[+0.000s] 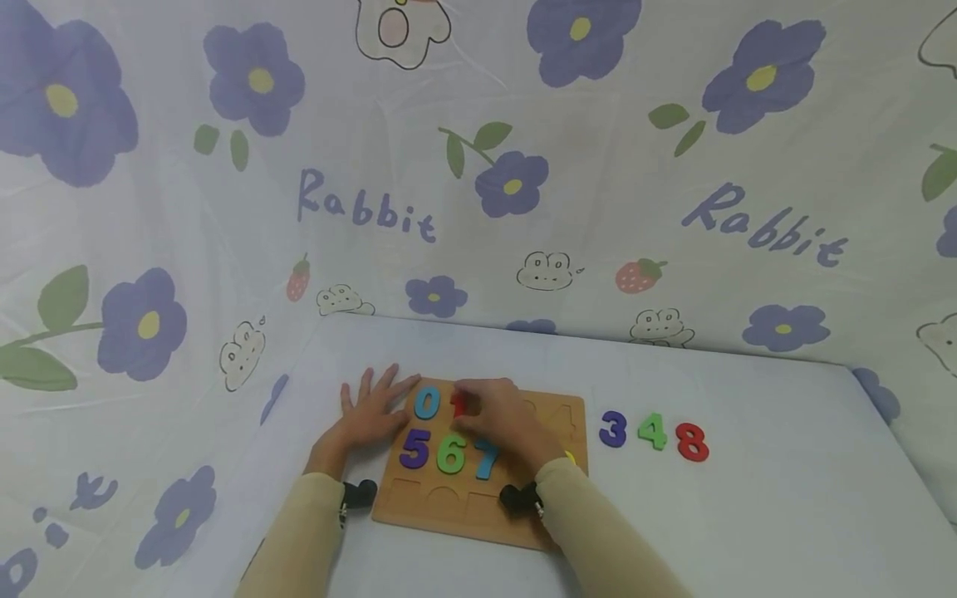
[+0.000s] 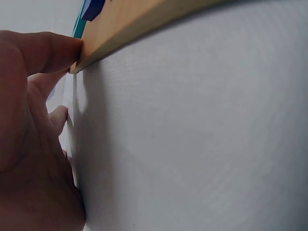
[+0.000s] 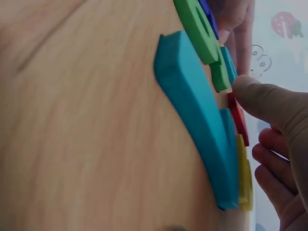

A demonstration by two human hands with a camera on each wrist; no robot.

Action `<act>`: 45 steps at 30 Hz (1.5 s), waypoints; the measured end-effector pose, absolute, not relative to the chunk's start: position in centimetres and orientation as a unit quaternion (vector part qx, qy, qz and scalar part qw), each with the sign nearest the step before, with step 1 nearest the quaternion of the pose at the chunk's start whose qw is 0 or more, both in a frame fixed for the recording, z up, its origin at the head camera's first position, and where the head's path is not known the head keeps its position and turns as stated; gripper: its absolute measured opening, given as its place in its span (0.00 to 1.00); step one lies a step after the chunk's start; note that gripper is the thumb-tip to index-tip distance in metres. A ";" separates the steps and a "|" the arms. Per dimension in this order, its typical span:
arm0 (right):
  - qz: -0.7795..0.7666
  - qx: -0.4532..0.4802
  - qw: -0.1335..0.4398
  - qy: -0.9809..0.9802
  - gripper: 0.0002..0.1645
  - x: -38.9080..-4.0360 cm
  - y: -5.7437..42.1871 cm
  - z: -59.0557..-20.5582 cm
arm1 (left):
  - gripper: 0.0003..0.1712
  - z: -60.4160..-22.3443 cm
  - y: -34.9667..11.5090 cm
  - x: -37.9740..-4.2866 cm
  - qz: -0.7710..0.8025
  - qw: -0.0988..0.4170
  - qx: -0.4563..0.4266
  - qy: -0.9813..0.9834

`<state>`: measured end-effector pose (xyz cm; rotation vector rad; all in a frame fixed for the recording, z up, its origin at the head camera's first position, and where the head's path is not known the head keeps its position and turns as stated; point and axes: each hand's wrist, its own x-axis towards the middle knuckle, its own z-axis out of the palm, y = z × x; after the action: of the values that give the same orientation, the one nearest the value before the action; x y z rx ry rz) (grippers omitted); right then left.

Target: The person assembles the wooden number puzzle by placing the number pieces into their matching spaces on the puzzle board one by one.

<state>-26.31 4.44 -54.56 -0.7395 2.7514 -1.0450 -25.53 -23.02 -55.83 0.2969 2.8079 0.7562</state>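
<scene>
A printed cloth (image 1: pixel 389 124) hangs across the far side of the room, scattered with purple flowers, strawberries and the word Rabbit. At its foot spreads a white tabletop (image 1: pixel 785 498), and on that lies a wooden board (image 1: pixel 441 507) with shallow outlines cut along its six o'clock side.

The person's right hand (image 1: pixel 499 411) reaches in from four o'clock and arches over the board's top row, thumb and forefinger curled around the red 1 (image 1: pixel 458 404). The left hand (image 1: pixel 374 415) rests at the ten o'clock edge, fingers straight and fanned, its thumb touching the board's side.

Across the middle of the board, starting at nine o'clock, I see a purple 5 (image 1: pixel 415 449), a green 6 (image 1: pixel 444 453) and a blue 7 (image 1: pixel 488 458). A yellow piece (image 1: pixel 571 457) peeps out at three o'clock behind the right wrist, too covered to name. Beyond that same edge, out on the tabletop, a purple 3 (image 1: pixel 616 429), a green 4 (image 1: pixel 656 432) and a red 8 (image 1: pixel 692 442) lie in a row, just beside one another.

A blue 0 (image 1: pixel 419 404) sits between ten and eleven o'clock. Slimmest of all, the red 1 is at eleven, just beside it; whether it is fully seated I can't tell.
</scene>
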 end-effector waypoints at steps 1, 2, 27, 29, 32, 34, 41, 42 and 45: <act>-0.346 -0.247 0.049 0.904 0.33 -26.2 4.6 -54.5 | 0.39 -55.9 -23.0 -25.6 0.257 0.109 0.101 0.955; -0.352 -0.247 0.043 0.902 0.33 -26.1 4.8 -54.3 | 0.39 -55.9 -23.0 -25.6 0.257 0.108 0.102 0.955; -0.321 -0.181 -0.033 0.929 0.37 -21.4 20.3 -49.6 | 0.39 -56.5 -22.9 -25.8 0.280 0.094 0.103 0.950; -0.314 -0.180 -0.034 0.932 0.37 -21.0 21.8 -49.6 | 0.40 -56.9 -22.9 -25.9 0.277 0.093 0.103 0.951; -0.305 -0.177 -0.036 0.935 0.37 -20.3 24.0 -49.6 | 0.40 -57.3 -23.0 -26.0 0.277 0.089 0.105 0.951; -0.300 -0.174 -0.037 0.937 0.37 -19.8 25.4 -49.5 | 0.40 -57.4 -23.0 -26.0 0.277 0.087 0.106 0.951; -0.283 -0.166 -0.048 0.943 0.37 -18.3 30.7 -49.5 | 0.40 -57.8 -23.1 -26.2 0.273 0.088 0.106 0.952; -0.280 -0.165 -0.051 0.944 0.37 -18.1 31.4 -49.6 | 0.40 -57.7 -23.1 -26.2 0.273 0.091 0.104 0.952; -0.275 -0.156 -0.049 0.947 0.38 -17.7 33.5 -49.8 | 0.40 -57.0 -23.0 -25.9 0.273 0.096 0.103 0.952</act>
<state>-17.68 33.46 -49.81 -0.5064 3.0730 -0.8931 -25.86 -22.97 -56.98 0.3059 2.8202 0.8093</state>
